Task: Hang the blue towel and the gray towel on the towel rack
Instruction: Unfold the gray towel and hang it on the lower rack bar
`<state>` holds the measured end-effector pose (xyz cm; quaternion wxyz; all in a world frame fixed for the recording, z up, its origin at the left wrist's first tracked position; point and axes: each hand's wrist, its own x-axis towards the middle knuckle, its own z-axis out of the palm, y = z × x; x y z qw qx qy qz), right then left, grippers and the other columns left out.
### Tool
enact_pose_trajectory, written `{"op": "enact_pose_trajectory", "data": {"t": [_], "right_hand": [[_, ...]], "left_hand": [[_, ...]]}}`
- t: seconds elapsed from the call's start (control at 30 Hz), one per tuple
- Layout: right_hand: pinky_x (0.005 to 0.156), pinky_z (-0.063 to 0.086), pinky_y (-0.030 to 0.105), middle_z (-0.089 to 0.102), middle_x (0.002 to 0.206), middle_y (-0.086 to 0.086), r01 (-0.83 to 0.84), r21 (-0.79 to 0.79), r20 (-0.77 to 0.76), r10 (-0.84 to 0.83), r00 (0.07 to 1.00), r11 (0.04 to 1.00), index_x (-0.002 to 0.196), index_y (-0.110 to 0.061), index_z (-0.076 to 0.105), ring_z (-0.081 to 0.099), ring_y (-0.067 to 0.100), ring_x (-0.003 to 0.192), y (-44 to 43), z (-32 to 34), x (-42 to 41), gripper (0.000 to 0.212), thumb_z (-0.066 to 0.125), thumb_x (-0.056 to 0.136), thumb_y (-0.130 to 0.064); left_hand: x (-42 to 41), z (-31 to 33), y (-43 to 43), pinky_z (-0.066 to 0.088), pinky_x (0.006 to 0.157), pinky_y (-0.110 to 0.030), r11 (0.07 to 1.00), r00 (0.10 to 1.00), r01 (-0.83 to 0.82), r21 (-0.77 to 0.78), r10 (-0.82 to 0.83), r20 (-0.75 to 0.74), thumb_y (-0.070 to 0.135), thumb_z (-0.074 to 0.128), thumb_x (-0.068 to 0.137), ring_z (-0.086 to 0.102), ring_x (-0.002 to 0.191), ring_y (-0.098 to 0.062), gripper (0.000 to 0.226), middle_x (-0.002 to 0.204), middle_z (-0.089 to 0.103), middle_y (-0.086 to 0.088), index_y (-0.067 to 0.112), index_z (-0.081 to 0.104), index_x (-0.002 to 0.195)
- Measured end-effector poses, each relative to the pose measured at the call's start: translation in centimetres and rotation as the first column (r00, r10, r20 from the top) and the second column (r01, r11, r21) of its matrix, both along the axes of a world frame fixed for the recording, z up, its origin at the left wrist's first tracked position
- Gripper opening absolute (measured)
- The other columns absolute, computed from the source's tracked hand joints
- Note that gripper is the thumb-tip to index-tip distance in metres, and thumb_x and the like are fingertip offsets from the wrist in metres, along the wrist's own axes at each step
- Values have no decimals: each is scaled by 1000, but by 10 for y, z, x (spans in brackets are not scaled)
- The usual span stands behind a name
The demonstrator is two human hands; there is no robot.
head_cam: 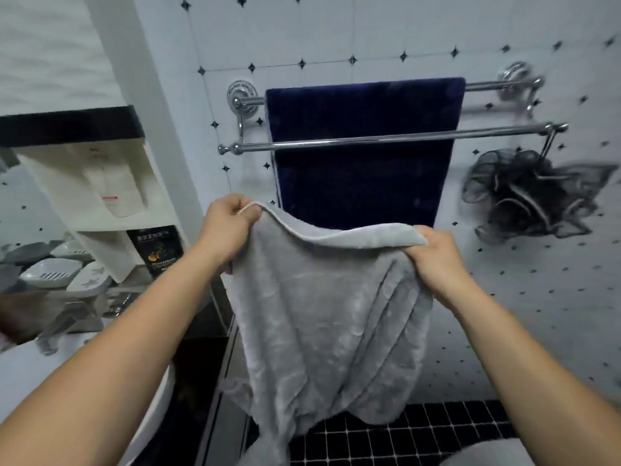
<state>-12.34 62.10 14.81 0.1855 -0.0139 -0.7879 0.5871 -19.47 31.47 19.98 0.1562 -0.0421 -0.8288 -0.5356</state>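
The dark blue towel (363, 169) hangs over the rear bar of the chrome towel rack (255, 147) on the tiled wall, passing behind the front bar. Below it I hold the gray towel (322, 314) spread between both hands. My left hand (228, 223) pinches its upper left corner. The upper right corner is gripped by my right hand (437, 257). The gray towel's top edge sags between them, just under the blue towel's bottom hem, and the rest hangs down in folds toward the floor.
A gray mesh bath sponge (527, 193) hangs from the rack's right end. At left, a mirror and counter hold white soap dishes (50, 274) and a dark box (158, 250). A white basin rim (158, 398) is at lower left, black floor tiles (420, 435) below.
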Motion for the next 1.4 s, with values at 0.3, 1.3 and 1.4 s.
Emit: {"op": "enact_pose_trajectory", "data": {"t": [0.3,1.3,1.4], "right_hand": [[71,50,13,73,96,-15,-353,163,48,350,935,921,115,-36,60,69,-1,88,-40,16,3,51,84,70,-33],[76,57,27,77,97,-1,-173,-35,45,174,984,984,97,-31,73,72,13,94,-67,-5,15,25,79,73,-25],[73,59,30,77,93,6,-82,-262,-70,66,995,962,89,-25,75,73,23,92,-58,10,15,17,77,74,-17]], "left_hand": [[37,33,108,52,63,-20,875,874,484,2,-484,-42,15,66,83,68,72,-3,8,78,73,8,18,73,80],[38,-16,106,57,67,-22,703,729,678,213,-681,-71,19,66,67,72,82,-8,23,88,76,7,32,75,84],[25,-31,80,54,79,-22,682,692,720,124,-719,-66,26,82,70,68,97,-8,40,103,71,9,32,66,107]]}}
